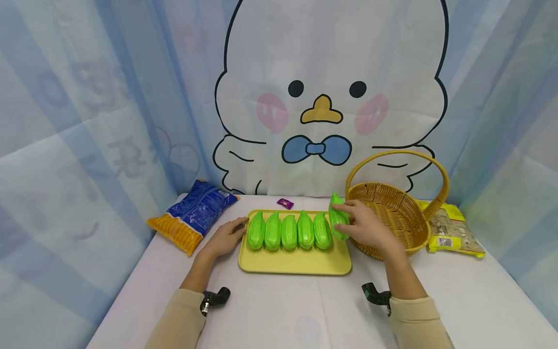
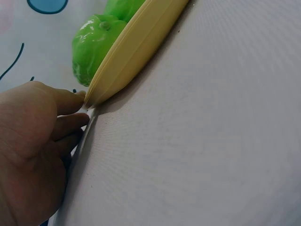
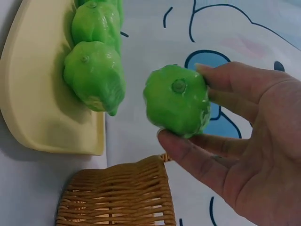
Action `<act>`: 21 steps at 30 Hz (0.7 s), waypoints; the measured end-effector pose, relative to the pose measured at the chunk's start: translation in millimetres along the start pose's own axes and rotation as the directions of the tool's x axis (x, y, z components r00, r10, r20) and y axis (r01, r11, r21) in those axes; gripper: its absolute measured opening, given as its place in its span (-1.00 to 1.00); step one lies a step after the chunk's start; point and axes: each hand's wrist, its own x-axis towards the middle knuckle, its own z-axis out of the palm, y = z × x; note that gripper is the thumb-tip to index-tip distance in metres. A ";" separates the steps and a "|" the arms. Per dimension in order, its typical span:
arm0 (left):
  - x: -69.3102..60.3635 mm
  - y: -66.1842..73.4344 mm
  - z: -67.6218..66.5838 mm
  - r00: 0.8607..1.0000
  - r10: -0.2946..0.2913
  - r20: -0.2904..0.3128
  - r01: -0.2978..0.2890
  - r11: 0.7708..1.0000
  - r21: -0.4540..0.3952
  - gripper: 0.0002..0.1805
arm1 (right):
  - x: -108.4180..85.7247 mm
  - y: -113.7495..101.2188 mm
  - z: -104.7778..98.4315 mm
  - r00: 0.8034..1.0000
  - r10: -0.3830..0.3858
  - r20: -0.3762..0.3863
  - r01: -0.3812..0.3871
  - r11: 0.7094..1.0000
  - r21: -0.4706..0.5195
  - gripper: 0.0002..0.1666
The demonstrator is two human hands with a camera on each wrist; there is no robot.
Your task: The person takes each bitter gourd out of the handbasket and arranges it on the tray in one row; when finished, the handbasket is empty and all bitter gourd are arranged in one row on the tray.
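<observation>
My right hand (image 1: 365, 224) pinches a ridged green bitter melon (image 1: 337, 217) between thumb and fingers. It is held up beside the tray's right end, near the basket; its stem end (image 3: 178, 87) shows in the right wrist view, away from the other melons. Several more bitter melons (image 1: 289, 232) lie side by side in a row on the yellow tray (image 1: 296, 264). At the tray's left edge is my left hand (image 1: 225, 237). Its fingertips (image 2: 77, 101) touch the rim in the left wrist view, with the fingers loosely bent.
A wicker basket (image 1: 392, 208) with a tall handle stands right of the tray. Behind it lies a yellow-and-clear packet (image 1: 455, 230). A blue-and-orange bag (image 1: 193, 213) lies at the left, and a small purple wrapped candy (image 1: 285, 203) lies behind the tray.
</observation>
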 end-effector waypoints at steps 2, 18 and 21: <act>0.1 -0.4 -0.3 1.000 0.001 0.001 -0.001 1.000 -0.002 -0.46 | 0.1 -3.3 2.2 1.000 0.004 0.011 -0.003 0.999 -0.042 -0.32; -0.2 -0.4 0.2 1.000 -0.018 0.008 0.018 1.000 -0.008 -0.46 | 3.6 -8.8 18.0 0.996 0.087 0.027 -0.082 0.985 -0.150 -0.32; -0.4 -0.4 0.5 1.000 -0.014 0.007 0.014 1.000 -0.011 -0.46 | 4.8 -11.4 21.4 0.994 0.106 0.022 -0.100 0.978 -0.184 -0.31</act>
